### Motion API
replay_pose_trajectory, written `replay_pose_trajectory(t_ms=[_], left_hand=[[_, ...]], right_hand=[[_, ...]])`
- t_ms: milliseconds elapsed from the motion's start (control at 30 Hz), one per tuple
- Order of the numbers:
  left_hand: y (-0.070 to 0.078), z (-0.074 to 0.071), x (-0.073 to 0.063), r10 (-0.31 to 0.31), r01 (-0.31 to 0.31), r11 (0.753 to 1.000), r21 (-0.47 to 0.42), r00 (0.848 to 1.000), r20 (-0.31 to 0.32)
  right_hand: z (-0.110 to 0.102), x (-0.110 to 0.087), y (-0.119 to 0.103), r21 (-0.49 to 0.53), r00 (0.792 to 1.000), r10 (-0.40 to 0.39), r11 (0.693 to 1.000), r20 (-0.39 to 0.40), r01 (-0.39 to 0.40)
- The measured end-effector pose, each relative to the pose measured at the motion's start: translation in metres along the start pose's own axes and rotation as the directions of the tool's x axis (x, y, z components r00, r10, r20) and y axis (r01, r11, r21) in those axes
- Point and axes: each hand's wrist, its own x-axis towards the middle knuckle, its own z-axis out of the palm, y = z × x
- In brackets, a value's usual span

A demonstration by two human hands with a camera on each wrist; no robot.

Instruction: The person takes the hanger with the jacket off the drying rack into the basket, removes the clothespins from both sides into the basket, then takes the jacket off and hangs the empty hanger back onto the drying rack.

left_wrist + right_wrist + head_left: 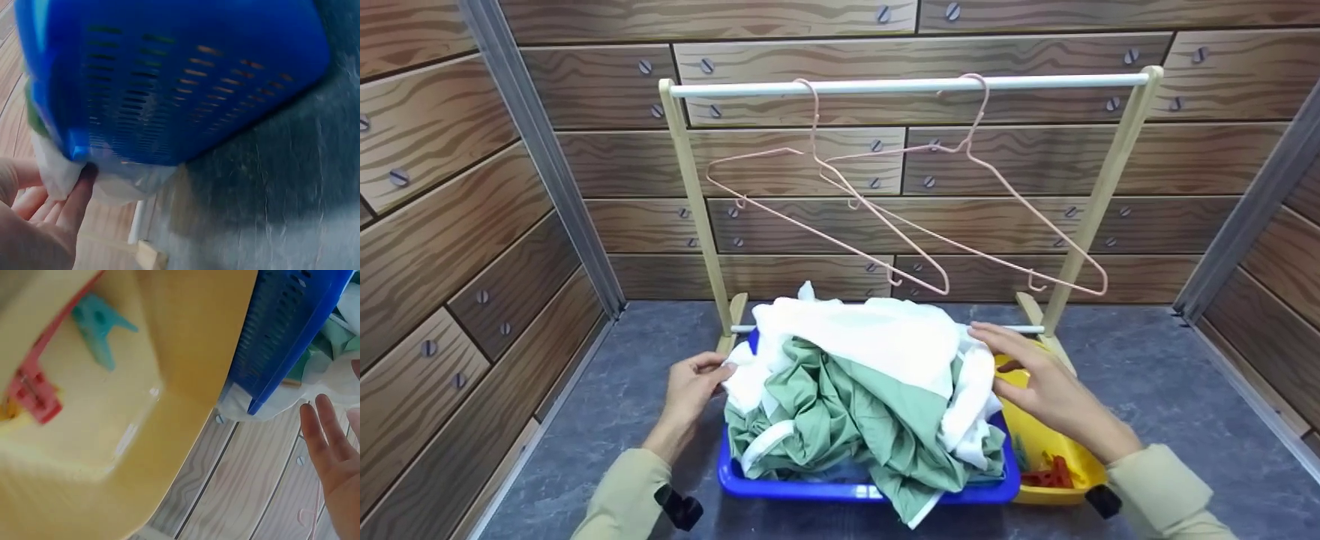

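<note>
A heap of white and green cloth [877,401], probably one or more garments, fills the blue basket [802,491] and spills over its front rim. At the basket's left side my left hand [694,390] pinches a white edge of the cloth between thumb and fingers. The left wrist view shows this white fold [56,169] gripped beside the slotted basket wall. My right hand [1039,382] is at the heap's right side, fingertips close by the white part. Its fingers [332,433] are extended and spread in the right wrist view.
Behind the basket stands a rack with a white rail [885,87] and wooden legs. Two pink hangers [915,244] hang from it. To the right, a yellow basin [1065,450] holds red, teal and yellow clothespins [98,323]. Wood-patterned walls [607,165] surround the dark floor.
</note>
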Motion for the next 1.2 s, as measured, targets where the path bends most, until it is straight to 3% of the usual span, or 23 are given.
replay_pose_trajectory(t_ms=[100, 233, 400, 500, 533, 567, 600, 667, 733, 767, 800, 833, 867, 900, 933, 1100, 1133, 1167, 1200], left_hand=[[0.007, 0.003, -0.001, 0.100, -0.098, 0.993, 0.064, 0.994, -0.039], [0.022, 0.008, -0.003, 0.251, -0.248, 0.965, 0.089, 0.967, -0.031], [0.039, 0.019, -0.010, 0.411, -0.413, 0.910, 0.010, 0.907, 0.092], [0.043, 0.025, -0.018, 0.474, -0.482, 0.876, -0.027, 0.848, 0.237], [0.043, 0.028, -0.021, 0.500, -0.520, 0.854, -0.008, 0.815, 0.294], [0.043, 0.030, -0.025, 0.535, -0.575, 0.818, 0.014, 0.770, 0.349], [0.044, 0.033, -0.028, 0.573, -0.636, 0.772, 0.027, 0.713, 0.404], [0.046, 0.040, -0.034, 0.643, -0.754, 0.656, 0.031, 0.580, 0.500], [0.048, 0.047, -0.038, 0.702, -0.850, 0.526, 0.016, 0.445, 0.556], [0.050, 0.051, -0.039, 0.722, -0.881, 0.473, 0.002, 0.389, 0.573], [0.051, 0.054, -0.040, 0.732, -0.901, 0.433, -0.004, 0.349, 0.585], [0.053, 0.056, -0.041, 0.732, -0.913, 0.409, 0.001, 0.329, 0.597], [0.054, 0.058, -0.042, 0.730, -0.922, 0.388, 0.014, 0.316, 0.606], [0.055, 0.060, -0.042, 0.721, -0.926, 0.377, 0.030, 0.314, 0.618], [0.056, 0.060, -0.043, 0.701, -0.922, 0.384, 0.046, 0.324, 0.636], [0.059, 0.060, -0.046, 0.511, -0.852, 0.500, 0.157, 0.436, 0.741], [0.059, 0.060, -0.046, 0.476, -0.838, 0.515, 0.182, 0.456, 0.753], [0.059, 0.060, -0.047, 0.453, -0.831, 0.519, 0.199, 0.465, 0.761], [0.058, 0.059, -0.047, 0.443, -0.834, 0.507, 0.217, 0.468, 0.765]], right_hand=[[0.003, -0.001, -0.001, 0.013, 1.000, 0.015, 1.000, -0.003, -0.015], [0.006, -0.004, -0.001, 0.006, 0.999, 0.030, 1.000, -0.022, -0.030], [0.005, -0.004, 0.000, -0.016, 0.999, 0.036, 0.999, -0.034, -0.037], [0.004, -0.001, 0.000, -0.034, 0.999, 0.032, 0.999, -0.042, -0.034], [0.004, -0.001, 0.000, -0.037, 0.999, 0.029, 0.999, -0.045, -0.031], [0.004, 0.000, 0.000, -0.041, 0.999, 0.028, 0.999, -0.047, -0.030], [0.004, 0.000, 0.000, -0.045, 0.998, 0.033, 0.998, -0.049, -0.035], [0.004, 0.000, 0.001, -0.048, 0.998, 0.033, 0.998, -0.054, -0.036], [0.005, -0.001, 0.002, -0.044, 0.997, 0.036, 0.998, -0.061, -0.039], [0.006, -0.001, 0.002, -0.045, 0.997, 0.036, 0.998, -0.064, -0.039], [0.007, -0.001, 0.003, -0.045, 0.997, 0.032, 0.998, -0.068, -0.035], [0.008, -0.001, 0.003, -0.046, 0.997, 0.027, 0.998, -0.070, -0.030], [0.008, -0.001, 0.003, -0.047, 0.997, 0.023, 0.999, -0.071, -0.027], [0.009, -0.001, 0.004, -0.046, 0.997, 0.019, 0.999, -0.072, -0.022], [0.009, -0.001, 0.004, -0.048, 0.997, 0.016, 0.999, -0.071, -0.019], [0.009, 0.001, 0.003, -0.043, 0.997, 0.027, 0.999, -0.068, -0.030], [0.009, 0.001, 0.002, -0.043, 0.997, 0.032, 0.998, -0.066, -0.035], [0.010, 0.001, 0.002, -0.042, 0.997, 0.036, 0.998, -0.066, -0.039], [0.010, 0.000, 0.002, -0.042, 0.997, 0.041, 0.998, -0.065, -0.043]])
